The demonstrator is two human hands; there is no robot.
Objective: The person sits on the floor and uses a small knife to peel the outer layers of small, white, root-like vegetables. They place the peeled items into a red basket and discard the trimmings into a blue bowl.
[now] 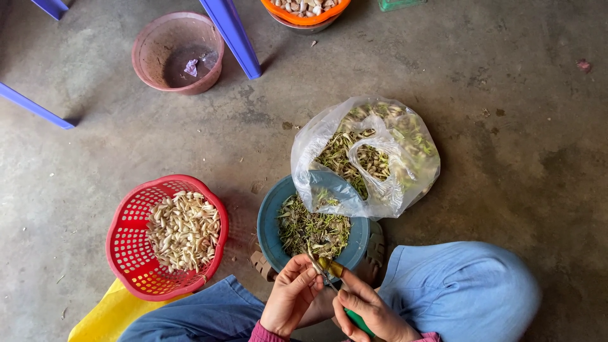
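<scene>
Head view, looking down at a grey concrete floor (506, 126). Both hands are seen at the bottom edge, close together over the near rim of a teal bowl (269, 218). The left hand (292, 297) is curled, its fingertips pinched on a small pale bud (315, 261) held just above the bowl rim. The right hand (370, 310) is closed around a green-handled knife (347, 303), with the blade angled up toward the bud; blade tip and bud appear to be touching, though the contact is too small to confirm.

The teal bowl is partly filled with greenish trimmings (313, 231). A clear plastic bag (364, 155) of unpeeled green-and-pale buds is slumped against the bowl's far rim, overlapping it. To the left, well apart from the hands, a red perforated basket (130, 253) is loaded with peeled white pieces (183, 229) — it rests partly on a yellow sheet (104, 313).

Blue trouser legs (462, 288) are folded on either side of the bowl.

Farther back: a pink tub (177, 50) with one scrap inside, blue plastic furniture legs (234, 35), and an orange bowl (305, 9) of pale pieces, cut off by the top edge.
</scene>
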